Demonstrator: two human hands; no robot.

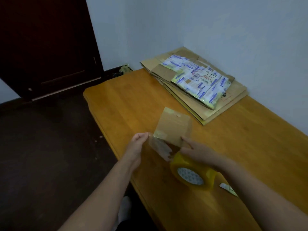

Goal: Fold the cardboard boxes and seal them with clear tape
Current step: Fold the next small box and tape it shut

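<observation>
A small folded cardboard box (pixel 173 125) stands on the wooden table (pixel 125 100) in front of me. A strip of clear tape (pixel 160 146) runs from its near edge down to a yellowish tape roll (pixel 191 172). My left hand (pixel 137 144) pinches the free end of the strip at the box's left. My right hand (pixel 198 151) grips the roll and its fingers touch the box's lower right corner.
A stack of flattened cardboard boxes (pixel 196 84) with printed labels and tape lies at the table's far right corner against the wall. A small cutter-like object (pixel 229 189) lies beside my right forearm. A dark door (pixel 46 44) and dark floor lie to the left.
</observation>
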